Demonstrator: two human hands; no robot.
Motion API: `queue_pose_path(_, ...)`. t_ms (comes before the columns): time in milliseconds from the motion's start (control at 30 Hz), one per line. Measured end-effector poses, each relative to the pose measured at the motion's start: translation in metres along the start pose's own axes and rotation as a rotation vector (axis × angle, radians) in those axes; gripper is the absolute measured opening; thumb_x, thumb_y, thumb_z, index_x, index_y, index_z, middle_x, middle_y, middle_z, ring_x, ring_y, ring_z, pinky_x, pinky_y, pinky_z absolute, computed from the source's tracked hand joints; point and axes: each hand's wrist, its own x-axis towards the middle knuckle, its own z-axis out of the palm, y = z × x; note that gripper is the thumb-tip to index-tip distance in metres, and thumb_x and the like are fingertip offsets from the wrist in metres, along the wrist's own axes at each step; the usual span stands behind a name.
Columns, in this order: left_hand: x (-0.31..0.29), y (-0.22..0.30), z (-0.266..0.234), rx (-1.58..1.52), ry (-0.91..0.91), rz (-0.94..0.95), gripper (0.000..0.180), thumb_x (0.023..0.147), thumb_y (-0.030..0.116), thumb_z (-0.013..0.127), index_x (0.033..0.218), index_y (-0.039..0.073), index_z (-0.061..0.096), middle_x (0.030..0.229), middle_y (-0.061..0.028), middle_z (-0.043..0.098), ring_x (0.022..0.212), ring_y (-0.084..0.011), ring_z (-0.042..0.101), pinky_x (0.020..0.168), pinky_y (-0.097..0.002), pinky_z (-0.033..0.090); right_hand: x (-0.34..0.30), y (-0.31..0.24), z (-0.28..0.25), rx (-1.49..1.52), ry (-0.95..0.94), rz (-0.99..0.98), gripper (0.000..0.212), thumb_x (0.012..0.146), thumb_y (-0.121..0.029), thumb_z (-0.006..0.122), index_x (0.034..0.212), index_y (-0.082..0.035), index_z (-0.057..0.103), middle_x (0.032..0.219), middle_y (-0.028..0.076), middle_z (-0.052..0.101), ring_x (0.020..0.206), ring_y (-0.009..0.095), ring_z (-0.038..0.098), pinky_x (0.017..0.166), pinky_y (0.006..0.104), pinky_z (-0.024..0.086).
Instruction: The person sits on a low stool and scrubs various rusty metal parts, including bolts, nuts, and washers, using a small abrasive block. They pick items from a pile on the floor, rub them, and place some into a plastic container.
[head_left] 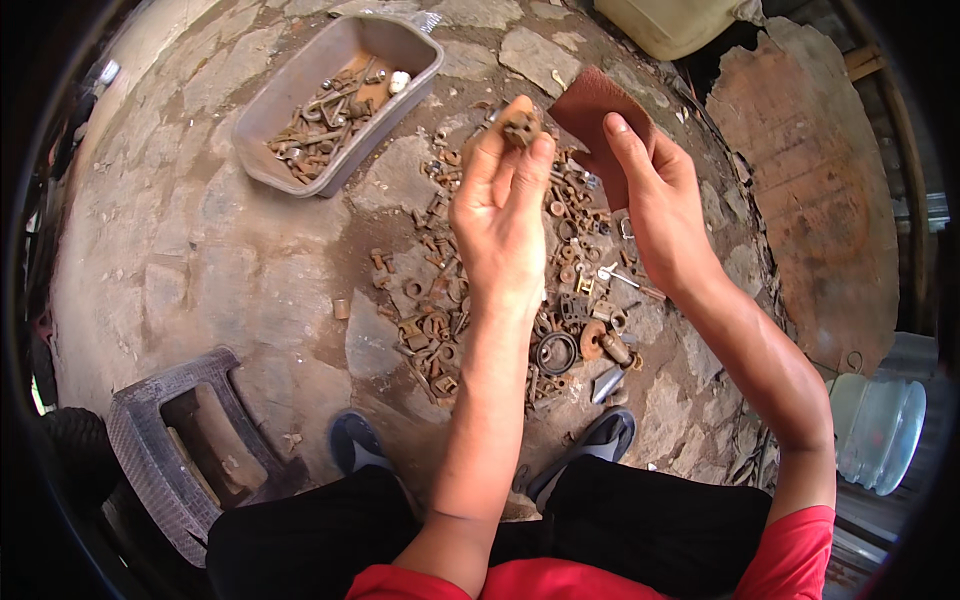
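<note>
My left hand (503, 200) is raised over the pile, its fingertips closed on a small rusty metal part (521, 128) that looks like a notched nut. Beside it, to the right, my right hand (655, 195) grips a folded sheet of reddish-brown sandpaper (605, 105), with the thumb on top. The sandpaper and the metal part are apart. Below both hands a spread of rusty nuts, bolts, washers and fittings (575, 270) lies on the stone ground. A black ring (556, 352) and a rusty disc (592, 340) are among them, nearer to my feet.
A grey plastic basin (335, 170) holding rusty bolts stands at the far left. A dark plastic stool (190, 440) is at the near left. On the right are a rusty metal sheet (815, 190) and a clear plastic bottle (880, 430). A yellowish jerrycan (670, 25) stands at the back.
</note>
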Motion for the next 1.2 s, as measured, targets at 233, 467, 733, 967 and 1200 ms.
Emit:
queue_pose_path(233, 0.002, 0.005, 0.000, 0.153, 0.072, 0.202, 0.023, 0.092, 0.000, 0.063, 0.113, 0.000, 0.056, 0.106, -0.0088, 0.062, 0.098, -0.0161, 0.062, 0.090, -0.0305, 0.052, -0.014, -0.013, 0.018, -0.120, -0.177, -0.018, 0.036, 0.101, -0.024, 0.052, 0.132, -0.005, 0.058, 0.076, -0.006, 0.048, 0.073, 0.003, 0.041, 0.064, 0.0204, 0.039)
queue_pose_path(467, 0.006, -0.016, -0.024, 0.454, 0.071, 0.283, 0.021, 0.091, -0.003, 0.063, 0.111, -0.001, 0.057, 0.109, -0.0083, 0.063, 0.099, -0.0132, 0.060, 0.088, -0.0277, 0.050, -0.001, -0.004, 0.044, -0.051, -0.168, 0.047, 0.052, 0.103, -0.042, 0.045, 0.125, 0.002, 0.058, 0.087, -0.001, 0.059, 0.077, 0.006, 0.046, 0.067, 0.0245, 0.042)
queue_pose_path(733, 0.021, -0.001, -0.047, 0.373, 0.119, 0.231, 0.017, 0.091, -0.006, 0.061, 0.106, 0.000, 0.057, 0.107, -0.0081, 0.062, 0.096, -0.0132, 0.061, 0.084, -0.0272, 0.052, 0.010, 0.003, 0.071, -0.106, -0.285, 0.091, 0.052, 0.104, -0.043, 0.037, 0.126, 0.002, 0.054, 0.081, 0.003, 0.056, 0.072, 0.010, 0.048, 0.065, 0.0275, 0.042)
queue_pose_path(967, 0.021, 0.003, -0.050, 0.382, 0.142, 0.190, 0.019, 0.090, -0.007, 0.062, 0.107, 0.000, 0.058, 0.108, -0.0083, 0.063, 0.098, -0.0133, 0.060, 0.085, -0.0271, 0.051, 0.018, -0.002, 0.076, -0.091, -0.351, 0.125, 0.060, 0.104, -0.044, 0.036, 0.143, 0.001, 0.042, 0.123, 0.018, 0.059, 0.110, 0.020, 0.056, 0.093, 0.0316, 0.045)
queue_pose_path(1200, 0.029, 0.013, -0.044, 0.305, 0.186, 0.226, 0.015, 0.093, -0.002, 0.060, 0.108, 0.001, 0.057, 0.105, -0.0095, 0.063, 0.096, -0.0148, 0.060, 0.088, -0.0285, 0.051, 0.013, -0.002, 0.079, -0.089, -0.395, -0.001, 0.065, 0.104, -0.048, 0.026, 0.144, 0.001, 0.039, 0.137, 0.026, 0.051, 0.134, 0.030, 0.044, 0.111, 0.0367, 0.032)
